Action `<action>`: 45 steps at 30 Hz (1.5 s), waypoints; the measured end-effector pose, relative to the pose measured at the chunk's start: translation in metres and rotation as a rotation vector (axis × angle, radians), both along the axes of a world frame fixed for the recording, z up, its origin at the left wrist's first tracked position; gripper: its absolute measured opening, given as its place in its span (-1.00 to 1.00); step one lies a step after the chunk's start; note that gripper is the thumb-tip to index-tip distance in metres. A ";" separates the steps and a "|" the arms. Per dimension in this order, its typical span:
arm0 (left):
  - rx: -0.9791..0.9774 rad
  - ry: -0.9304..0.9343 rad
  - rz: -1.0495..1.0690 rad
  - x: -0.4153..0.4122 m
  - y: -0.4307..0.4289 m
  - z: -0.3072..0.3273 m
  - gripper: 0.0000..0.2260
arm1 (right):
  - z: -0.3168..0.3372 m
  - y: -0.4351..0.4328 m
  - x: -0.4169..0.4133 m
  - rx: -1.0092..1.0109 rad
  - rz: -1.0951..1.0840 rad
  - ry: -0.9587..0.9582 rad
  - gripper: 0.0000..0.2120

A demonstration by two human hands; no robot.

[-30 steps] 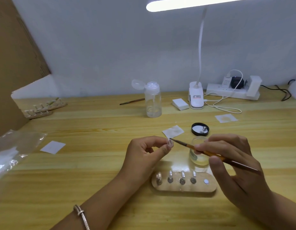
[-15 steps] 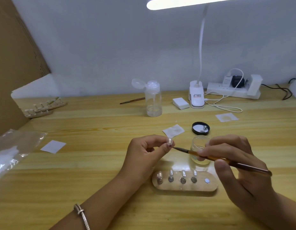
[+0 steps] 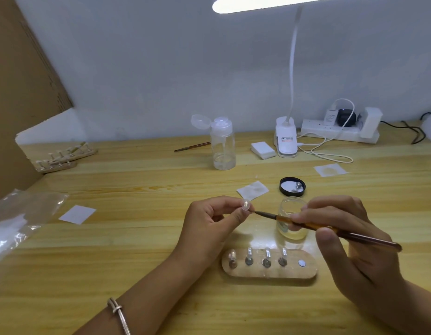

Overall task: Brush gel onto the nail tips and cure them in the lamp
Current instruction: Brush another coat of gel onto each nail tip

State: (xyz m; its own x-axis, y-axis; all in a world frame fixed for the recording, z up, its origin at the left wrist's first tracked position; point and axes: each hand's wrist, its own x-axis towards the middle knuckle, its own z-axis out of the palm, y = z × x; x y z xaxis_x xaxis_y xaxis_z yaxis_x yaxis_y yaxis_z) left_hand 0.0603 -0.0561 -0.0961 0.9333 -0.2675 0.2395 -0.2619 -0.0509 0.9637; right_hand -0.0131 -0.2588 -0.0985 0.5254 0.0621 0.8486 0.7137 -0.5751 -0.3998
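My left hand [image 3: 214,221] pinches a clear nail tip [image 3: 245,204] upright between thumb and forefinger. My right hand [image 3: 350,240] holds a thin brown brush [image 3: 330,229], its bristle end touching the lower edge of that tip. Behind the brush stands a small open glass jar of clear gel [image 3: 292,220]. In front of my hands lies an oval wooden stand [image 3: 270,274] with several nail tips on metal pegs and one bare magnet spot at its right end. No curing lamp is visible.
The jar's black lid [image 3: 292,186] lies behind it, next to a used wipe [image 3: 252,189]. A pump bottle [image 3: 223,143], second brush [image 3: 192,146], desk lamp base [image 3: 285,141], power strip [image 3: 340,130], two more stands [image 3: 64,157] and a plastic bag [image 3: 18,218] lie around.
The brush has swept down the nail tip, from its upper part to its lower edge, and my right hand has drifted slightly lower and right. My left hand has stayed in place.
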 end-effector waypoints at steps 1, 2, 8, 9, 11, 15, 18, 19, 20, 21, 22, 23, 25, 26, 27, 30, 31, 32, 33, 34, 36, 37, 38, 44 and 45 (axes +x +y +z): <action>0.000 0.003 -0.004 0.000 0.000 0.000 -0.85 | 0.000 0.000 0.001 0.003 -0.021 0.005 -0.75; 0.002 0.005 -0.007 0.000 0.000 0.000 -0.86 | 0.000 -0.001 0.002 0.003 -0.040 0.013 -0.74; 0.009 -0.013 -0.005 0.001 0.000 -0.002 -0.88 | -0.001 0.002 -0.001 -0.022 0.024 0.014 -0.73; 0.010 -0.016 -0.001 0.001 0.000 -0.002 -0.90 | -0.001 0.001 -0.001 -0.015 0.027 0.015 -0.73; 0.005 -0.017 0.009 0.002 0.001 -0.002 -0.95 | 0.000 0.000 -0.001 -0.006 -0.006 0.015 -0.73; 0.022 -0.021 0.002 0.002 0.002 -0.001 -0.95 | 0.000 0.000 0.003 -0.042 -0.052 0.037 -0.73; 0.029 -0.018 0.023 0.002 0.002 -0.002 -0.91 | -0.001 -0.001 0.002 -0.072 -0.002 0.026 -0.81; 0.032 -0.017 0.029 0.002 0.003 -0.002 -0.90 | -0.001 -0.002 0.002 -0.063 0.002 0.020 -0.80; 0.035 -0.015 0.033 0.002 0.003 -0.002 -0.90 | -0.001 -0.003 0.002 -0.054 0.001 0.020 -0.78; 0.037 -0.014 0.036 0.002 0.003 -0.002 -0.90 | -0.001 -0.003 0.002 -0.049 -0.006 0.014 -0.79; 0.039 -0.014 0.037 0.002 0.003 -0.001 -0.89 | -0.001 -0.003 0.002 -0.052 -0.017 0.011 -0.81; 0.042 -0.016 0.038 0.002 0.003 -0.001 -0.88 | -0.001 -0.002 0.003 -0.058 -0.029 0.016 -0.79; 0.046 -0.023 0.040 0.002 0.002 -0.002 -0.86 | -0.001 0.000 0.005 -0.078 -0.034 0.040 -0.71; 0.047 -0.025 0.044 0.002 0.001 -0.001 -0.85 | -0.001 0.000 0.005 -0.082 -0.026 0.047 -0.72; 0.049 -0.027 0.049 0.002 0.001 -0.001 -0.85 | -0.002 -0.001 0.005 -0.077 -0.017 0.042 -0.76; 0.060 -0.049 0.045 0.001 0.001 0.000 -0.81 | -0.001 -0.003 0.003 -0.049 -0.009 0.017 -0.81; 0.061 -0.049 0.043 0.001 0.001 0.001 -0.81 | -0.001 -0.003 0.003 -0.054 -0.017 0.012 -0.81; 0.063 -0.046 0.043 0.001 0.001 0.001 -0.81 | -0.001 -0.002 0.004 -0.066 -0.027 0.017 -0.78; 0.063 -0.043 0.043 0.001 0.001 0.001 -0.81 | -0.001 -0.001 0.005 -0.084 -0.033 0.027 -0.73; 0.062 -0.038 0.046 0.001 0.001 0.001 -0.81 | -0.001 0.000 0.006 -0.098 -0.032 0.038 -0.71; 0.062 -0.031 0.048 0.001 0.001 0.001 -0.80 | -0.002 0.000 0.006 -0.092 -0.019 0.034 -0.77; 0.067 -0.033 0.045 0.001 0.001 0.001 -0.80 | -0.002 -0.001 0.005 -0.080 -0.014 0.024 -0.81; 0.073 -0.036 0.042 0.000 0.000 0.002 -0.81 | -0.001 -0.002 0.004 -0.068 -0.012 0.020 -0.81; 0.086 -0.025 0.050 0.001 0.000 0.002 -0.83 | -0.002 0.001 0.005 -0.114 -0.016 0.033 -0.78; 0.085 -0.028 0.043 0.001 0.000 0.002 -0.83 | -0.002 0.000 0.005 -0.110 -0.021 0.025 -0.78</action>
State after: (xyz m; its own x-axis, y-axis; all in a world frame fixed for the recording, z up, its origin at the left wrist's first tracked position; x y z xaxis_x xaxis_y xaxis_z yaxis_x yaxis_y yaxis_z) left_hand 0.0608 -0.0559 -0.0944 0.9375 -0.2479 0.2441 -0.2849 -0.1440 0.9477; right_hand -0.0084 -0.2592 -0.1007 0.5487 0.1428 0.8237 0.6914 -0.6315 -0.3511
